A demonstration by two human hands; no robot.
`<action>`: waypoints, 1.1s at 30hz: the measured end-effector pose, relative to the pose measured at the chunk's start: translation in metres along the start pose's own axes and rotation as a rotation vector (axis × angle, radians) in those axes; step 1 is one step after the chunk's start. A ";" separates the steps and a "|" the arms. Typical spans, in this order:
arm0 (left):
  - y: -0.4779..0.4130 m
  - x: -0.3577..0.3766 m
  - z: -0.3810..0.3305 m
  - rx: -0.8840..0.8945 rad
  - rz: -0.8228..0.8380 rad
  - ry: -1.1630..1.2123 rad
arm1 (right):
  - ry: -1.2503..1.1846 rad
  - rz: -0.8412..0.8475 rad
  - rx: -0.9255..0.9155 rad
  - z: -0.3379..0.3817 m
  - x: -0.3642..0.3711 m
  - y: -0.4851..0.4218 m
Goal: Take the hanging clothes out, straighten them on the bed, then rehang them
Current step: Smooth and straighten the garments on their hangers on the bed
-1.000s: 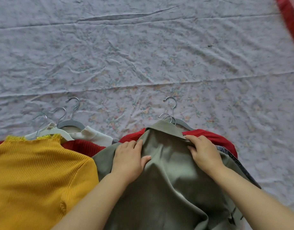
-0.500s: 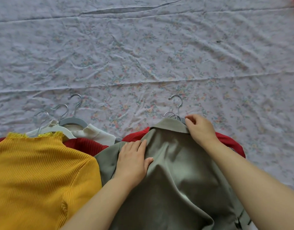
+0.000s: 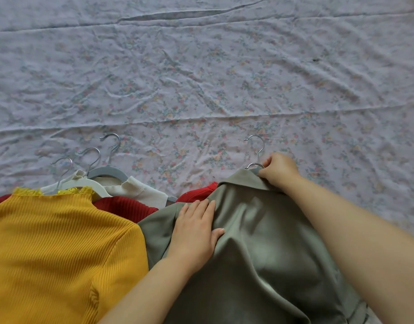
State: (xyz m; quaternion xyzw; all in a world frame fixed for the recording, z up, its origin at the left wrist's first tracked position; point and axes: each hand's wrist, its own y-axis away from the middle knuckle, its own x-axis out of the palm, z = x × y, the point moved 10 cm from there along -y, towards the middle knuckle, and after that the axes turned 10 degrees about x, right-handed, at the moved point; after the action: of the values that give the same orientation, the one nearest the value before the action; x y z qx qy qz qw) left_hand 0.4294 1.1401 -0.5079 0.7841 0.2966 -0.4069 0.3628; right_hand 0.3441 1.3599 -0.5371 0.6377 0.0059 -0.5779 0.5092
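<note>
Left hand (image 3: 194,232) flat on olive jacket (image 3: 259,253) — right hand (image 3: 279,170) pinching its hanger (image 3: 254,169) at the collar

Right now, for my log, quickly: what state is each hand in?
Left hand: open, pressing flat on the olive garment.
Right hand: closed, gripping the hanger at that garment's collar.

A pale bed sheet (image 3: 201,78) fills nearly the whole view, printed with small faded sprigs of flowers in pink, yellow and green. It is creased all over, with long folds running from side to side and one deep fold (image 3: 178,14) near the far edge. A small dark speck (image 3: 315,59) sits toward the right. Soft, even light falls across the cloth
</note>
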 end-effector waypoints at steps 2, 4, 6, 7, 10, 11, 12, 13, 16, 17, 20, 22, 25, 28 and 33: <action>-0.001 -0.002 -0.002 0.004 -0.005 0.007 | -0.085 0.012 0.011 -0.003 -0.006 0.000; -0.004 -0.008 -0.001 -0.002 -0.034 0.027 | -0.138 -0.053 -0.045 0.006 -0.021 -0.003; -0.008 -0.016 0.001 -0.010 -0.077 0.033 | -0.147 -0.132 -0.107 0.018 -0.038 -0.007; -0.010 -0.018 0.003 -0.015 -0.091 0.027 | -0.150 -0.170 -0.124 0.022 -0.045 -0.009; -0.012 -0.019 0.011 -0.042 -0.106 0.025 | -0.184 -0.237 -0.131 0.028 -0.052 -0.017; -0.012 -0.017 0.013 -0.048 -0.105 0.032 | -0.186 -0.234 -0.127 0.028 -0.049 -0.021; -0.013 -0.013 0.014 -0.052 -0.100 0.037 | -0.180 -0.224 -0.118 0.029 -0.044 -0.025; -0.014 -0.009 0.015 -0.053 -0.090 0.037 | -0.168 -0.207 -0.100 0.029 -0.040 -0.030; -0.017 0.003 0.018 -0.056 -0.056 0.037 | -0.161 -0.161 -0.048 0.026 -0.028 -0.039; -0.017 0.005 0.019 -0.058 -0.051 0.042 | -0.164 -0.151 -0.041 0.026 -0.025 -0.040; -0.017 0.007 0.021 -0.066 -0.045 0.058 | -0.209 -0.096 -0.007 0.022 -0.015 -0.038; -0.016 0.006 0.019 -0.062 -0.037 0.056 | -0.362 -0.007 0.008 0.017 -0.007 -0.034; -0.013 -0.002 0.015 -0.037 -0.034 0.057 | -0.569 0.084 -0.010 0.014 -0.014 -0.022; -0.005 -0.015 0.011 -0.011 -0.035 0.054 | -0.686 0.152 -0.082 0.019 -0.035 0.008; 0.022 -0.051 -0.009 -0.017 -0.068 0.091 | -0.657 0.130 -0.220 0.013 -0.081 0.083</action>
State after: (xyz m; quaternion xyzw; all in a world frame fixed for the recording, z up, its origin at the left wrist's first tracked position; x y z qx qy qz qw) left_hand 0.4252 1.1260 -0.4539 0.7882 0.3427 -0.3803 0.3417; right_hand 0.3567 1.3589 -0.4212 0.3581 -0.1370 -0.7145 0.5852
